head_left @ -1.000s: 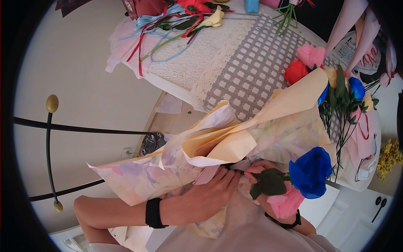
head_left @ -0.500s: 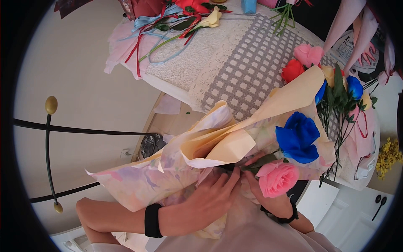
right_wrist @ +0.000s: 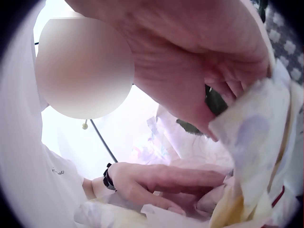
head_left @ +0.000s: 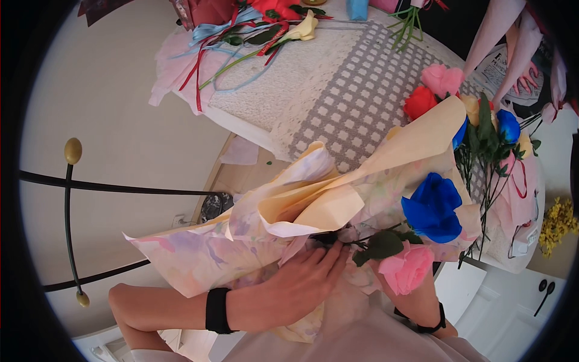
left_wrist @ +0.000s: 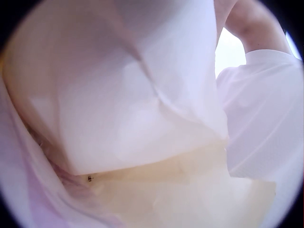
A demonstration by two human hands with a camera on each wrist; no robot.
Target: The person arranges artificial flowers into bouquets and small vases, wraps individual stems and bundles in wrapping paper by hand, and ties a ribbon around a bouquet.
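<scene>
My left hand [head_left: 295, 292], with a black wristband, grips the gathered floral-print wrapping paper [head_left: 386, 184] at its waist. In the right wrist view, folds of that paper lie between its thumb and fingers. Stems of a blue rose [head_left: 432, 207] and a pink rose [head_left: 406, 268] run towards the left fingertips; both blooms lean right over the paper. My right hand [head_left: 417, 297] is largely hidden behind the pink rose. The right wrist view shows its fingers curved near a green leaf [right_wrist: 216, 100], the thumb angled downward; I cannot tell whether it grips anything.
On the table, a grey-and-white cloth [head_left: 344, 96] carries loose red, pink and blue flowers [head_left: 485, 130] at the right. A cream calla lily [head_left: 301, 29] and ribbons [head_left: 199, 78] lie at the far left. Another person's hand [head_left: 526, 77] appears upper right. A black metal rack [head_left: 114, 184] stands left.
The blue and pink roses rose up and left, then sank slightly. My right hand came in beside the left fingers and has now drawn back rightwards. The left hand keeps its hold.
</scene>
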